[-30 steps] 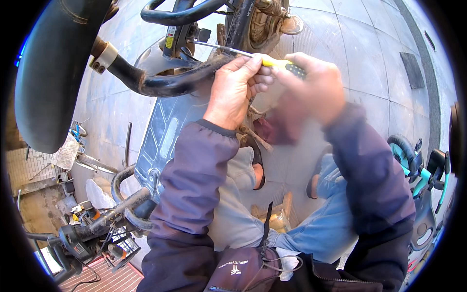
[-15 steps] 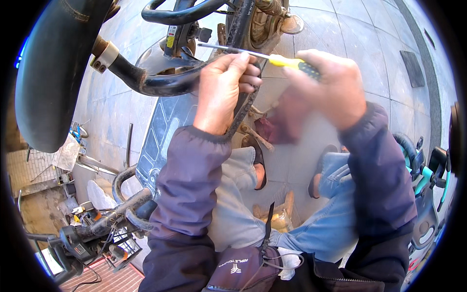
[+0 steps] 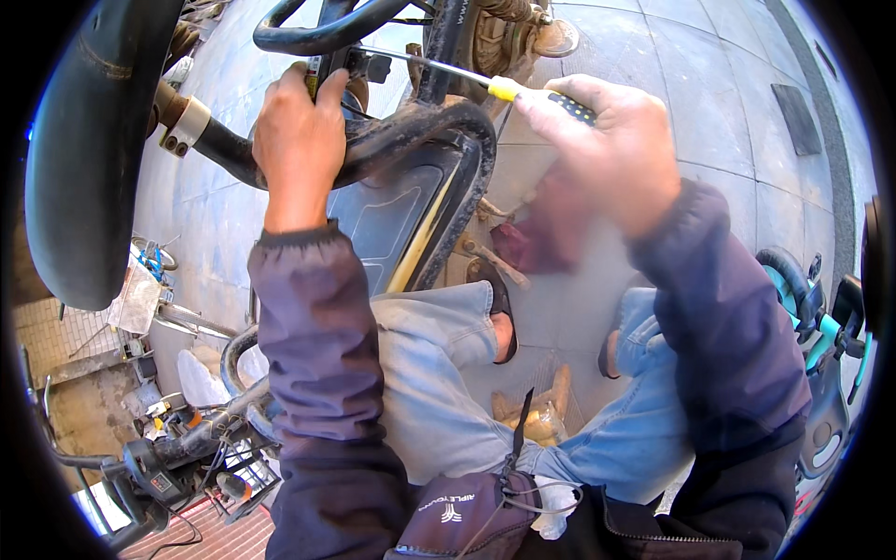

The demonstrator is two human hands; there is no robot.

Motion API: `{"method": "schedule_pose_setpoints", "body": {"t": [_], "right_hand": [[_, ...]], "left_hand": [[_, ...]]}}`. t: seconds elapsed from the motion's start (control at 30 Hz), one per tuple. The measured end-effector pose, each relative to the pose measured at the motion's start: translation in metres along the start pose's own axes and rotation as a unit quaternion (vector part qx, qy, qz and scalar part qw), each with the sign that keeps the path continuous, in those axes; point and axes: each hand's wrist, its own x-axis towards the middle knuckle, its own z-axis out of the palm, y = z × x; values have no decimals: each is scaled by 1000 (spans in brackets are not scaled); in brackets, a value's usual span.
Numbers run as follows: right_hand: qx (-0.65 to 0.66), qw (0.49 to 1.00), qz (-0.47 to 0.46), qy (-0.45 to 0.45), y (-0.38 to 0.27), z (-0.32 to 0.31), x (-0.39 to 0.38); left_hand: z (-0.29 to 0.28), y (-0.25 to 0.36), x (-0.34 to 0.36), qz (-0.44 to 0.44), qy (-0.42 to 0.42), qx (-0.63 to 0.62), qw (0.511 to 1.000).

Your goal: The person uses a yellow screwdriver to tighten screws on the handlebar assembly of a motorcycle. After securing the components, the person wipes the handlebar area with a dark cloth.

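My left hand [image 3: 299, 145] has shifted to the black post [image 3: 327, 63], grip unclear. My right hand [image 3: 618, 140] now clasps the yellow-handled screwdriver [image 3: 505, 89] alone.

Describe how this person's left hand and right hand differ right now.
The right hand grips a yellow-and-black screwdriver; the left hand shows no tool. The left hand points up the picture, the right hand toward its left. The right hand looks partly blurred, the left hand sharper. Both are bare and come out of dark sleeves.
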Motion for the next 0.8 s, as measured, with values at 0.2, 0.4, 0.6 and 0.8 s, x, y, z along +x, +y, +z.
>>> {"method": "schedule_pose_setpoints", "body": {"t": [0.2, 0.4, 0.6, 0.8], "right_hand": [[-15, 1000, 17, -18, -6, -3, -1], [-2, 999, 23, -44, -2, -5, 1], [3, 999, 42, -32, 1, -4, -1], [12, 996, 79, -45, -4, -4, -1]], "left_hand": [[-5, -7, 39, -84, -153, -47, 983], [1, -2, 35, -71, -123, 25, 990], [0, -6, 40, -75, -134, 22, 988], [1, -4, 35, -76, -122, 6, 990]]}}
